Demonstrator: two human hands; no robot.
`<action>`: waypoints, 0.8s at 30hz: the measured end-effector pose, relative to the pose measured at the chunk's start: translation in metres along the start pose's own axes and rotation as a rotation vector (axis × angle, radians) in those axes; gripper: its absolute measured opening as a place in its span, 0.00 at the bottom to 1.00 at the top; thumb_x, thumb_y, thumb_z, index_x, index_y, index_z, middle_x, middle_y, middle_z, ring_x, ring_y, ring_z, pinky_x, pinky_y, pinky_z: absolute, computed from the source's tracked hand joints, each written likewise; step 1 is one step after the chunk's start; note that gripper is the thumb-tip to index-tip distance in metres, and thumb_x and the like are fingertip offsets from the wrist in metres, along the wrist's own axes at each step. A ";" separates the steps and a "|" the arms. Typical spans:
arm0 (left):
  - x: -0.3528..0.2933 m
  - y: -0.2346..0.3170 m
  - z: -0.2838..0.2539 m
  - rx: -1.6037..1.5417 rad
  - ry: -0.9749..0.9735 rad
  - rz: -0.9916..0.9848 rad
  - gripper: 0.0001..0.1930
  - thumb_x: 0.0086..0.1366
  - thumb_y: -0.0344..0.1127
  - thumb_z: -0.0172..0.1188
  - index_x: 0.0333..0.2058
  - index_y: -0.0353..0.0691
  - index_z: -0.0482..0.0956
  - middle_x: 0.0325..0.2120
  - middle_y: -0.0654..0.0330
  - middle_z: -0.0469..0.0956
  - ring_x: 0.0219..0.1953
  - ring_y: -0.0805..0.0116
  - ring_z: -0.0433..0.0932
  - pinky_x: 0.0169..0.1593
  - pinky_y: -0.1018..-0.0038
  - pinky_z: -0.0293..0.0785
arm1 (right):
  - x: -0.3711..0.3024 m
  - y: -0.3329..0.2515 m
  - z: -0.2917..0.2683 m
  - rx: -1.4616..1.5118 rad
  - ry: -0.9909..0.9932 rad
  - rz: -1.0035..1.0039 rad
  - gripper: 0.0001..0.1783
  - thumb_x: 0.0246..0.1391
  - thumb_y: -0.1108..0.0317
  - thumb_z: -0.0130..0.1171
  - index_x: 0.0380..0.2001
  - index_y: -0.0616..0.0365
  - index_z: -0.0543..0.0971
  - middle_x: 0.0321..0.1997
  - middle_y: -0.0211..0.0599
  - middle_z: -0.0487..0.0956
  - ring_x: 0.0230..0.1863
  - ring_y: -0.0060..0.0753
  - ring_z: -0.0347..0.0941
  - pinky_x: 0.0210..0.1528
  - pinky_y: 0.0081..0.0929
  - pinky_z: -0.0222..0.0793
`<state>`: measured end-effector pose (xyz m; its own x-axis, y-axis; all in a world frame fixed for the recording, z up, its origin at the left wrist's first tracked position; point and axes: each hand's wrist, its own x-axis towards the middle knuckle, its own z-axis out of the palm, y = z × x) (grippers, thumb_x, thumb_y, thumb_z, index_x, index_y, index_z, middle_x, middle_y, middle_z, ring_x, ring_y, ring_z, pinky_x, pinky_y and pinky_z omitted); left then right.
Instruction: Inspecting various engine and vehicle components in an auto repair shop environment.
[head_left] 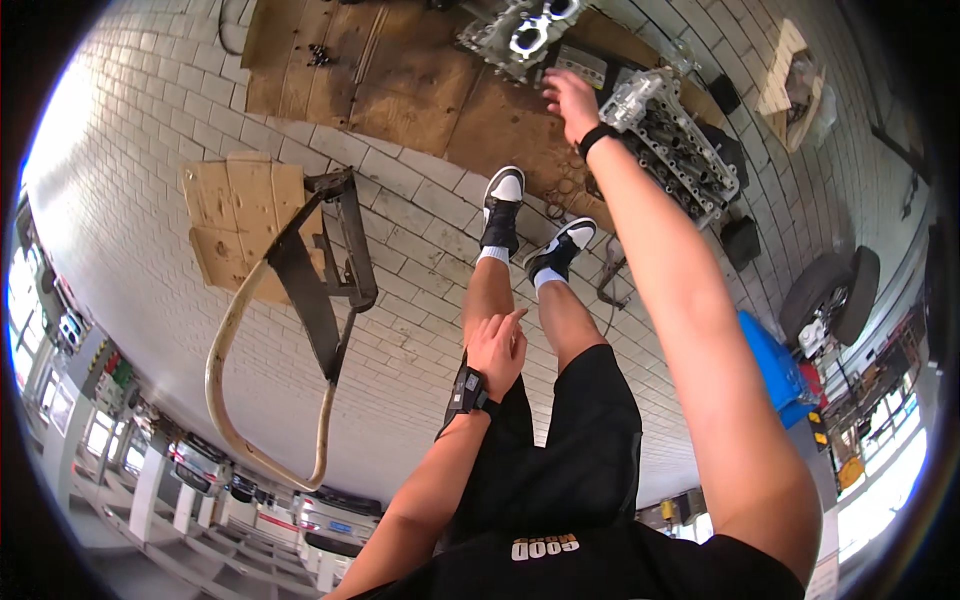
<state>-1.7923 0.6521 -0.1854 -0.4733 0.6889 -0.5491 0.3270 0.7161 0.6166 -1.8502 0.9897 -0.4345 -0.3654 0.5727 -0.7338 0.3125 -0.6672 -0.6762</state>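
Note:
My right hand [572, 104] is stretched far forward, fingers apart, with nothing visible in it. It is over the brown cardboard sheet, beside a dark tray-like box [581, 68] with small round parts. Just right of that wrist lies a grey metal cylinder head [672, 150], its row of openings facing up. Beyond the fingers sits another silver engine casting [527, 38] with large oval ports. My left hand [497, 350] is held in front of my left knee, its fingers loosely curled and nothing visible in them. A dark device is strapped to that wrist.
Oil-stained cardboard [420, 80] covers the tiles ahead of my shoes [504, 195]. At left, a bent metal frame [222, 350] stands by a smaller cardboard piece [230, 220]. To the right are wheels [818, 290], a blue object [770, 365] and a wooden crate [785, 85].

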 end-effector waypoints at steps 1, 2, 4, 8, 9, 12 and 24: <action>0.000 -0.001 -0.002 -0.006 0.016 -0.010 0.20 0.54 0.25 0.59 0.48 0.45 0.78 0.26 0.60 0.73 0.32 0.60 0.74 0.37 0.67 0.72 | 0.011 -0.004 0.005 -0.049 0.026 0.014 0.14 0.58 0.64 0.55 0.48 0.50 0.78 0.41 0.24 0.80 0.35 0.18 0.74 0.31 0.18 0.67; -0.002 -0.002 -0.004 -0.015 0.009 -0.010 0.20 0.54 0.26 0.59 0.48 0.45 0.78 0.26 0.60 0.73 0.32 0.60 0.74 0.37 0.66 0.72 | 0.022 -0.008 0.010 -0.098 0.051 0.027 0.16 0.57 0.64 0.56 0.49 0.49 0.78 0.41 0.23 0.80 0.36 0.18 0.74 0.31 0.18 0.67; 0.002 -0.006 -0.005 -0.037 0.017 -0.009 0.20 0.54 0.26 0.59 0.48 0.45 0.78 0.26 0.60 0.73 0.32 0.61 0.74 0.36 0.66 0.72 | 0.046 -0.010 0.008 -0.130 0.083 0.060 0.19 0.56 0.63 0.58 0.53 0.47 0.75 0.42 0.22 0.79 0.37 0.19 0.73 0.31 0.19 0.66; 0.001 -0.017 -0.016 -0.057 0.088 -0.058 0.19 0.54 0.26 0.59 0.47 0.45 0.78 0.27 0.60 0.74 0.31 0.61 0.74 0.37 0.66 0.72 | 0.064 -0.017 0.027 0.039 0.054 0.148 0.16 0.57 0.61 0.58 0.49 0.44 0.74 0.43 0.21 0.76 0.40 0.24 0.73 0.36 0.28 0.64; 0.002 -0.019 -0.019 -0.055 0.092 -0.065 0.19 0.54 0.26 0.59 0.47 0.45 0.78 0.27 0.61 0.74 0.32 0.61 0.74 0.37 0.67 0.72 | 0.066 -0.016 0.030 0.055 0.056 0.153 0.17 0.56 0.62 0.57 0.49 0.45 0.73 0.41 0.22 0.75 0.39 0.22 0.73 0.32 0.26 0.62; 0.009 -0.015 -0.024 -0.108 0.117 -0.057 0.20 0.54 0.25 0.59 0.47 0.44 0.78 0.27 0.60 0.74 0.32 0.60 0.74 0.37 0.67 0.72 | 0.076 -0.017 0.020 0.085 0.059 0.236 0.13 0.57 0.60 0.55 0.46 0.45 0.72 0.45 0.21 0.74 0.39 0.23 0.73 0.34 0.29 0.62; 0.013 -0.007 -0.033 -0.119 0.138 0.006 0.17 0.56 0.27 0.57 0.46 0.42 0.78 0.28 0.57 0.74 0.34 0.56 0.75 0.39 0.63 0.72 | -0.093 -0.057 0.006 -0.131 -0.028 -0.073 0.14 0.57 0.64 0.56 0.46 0.52 0.76 0.33 0.20 0.76 0.30 0.13 0.69 0.28 0.15 0.61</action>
<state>-1.8279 0.6523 -0.1782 -0.5822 0.6653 -0.4673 0.2347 0.6879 0.6869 -1.8393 0.9714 -0.3274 -0.4148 0.6032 -0.6812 0.3948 -0.5552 -0.7321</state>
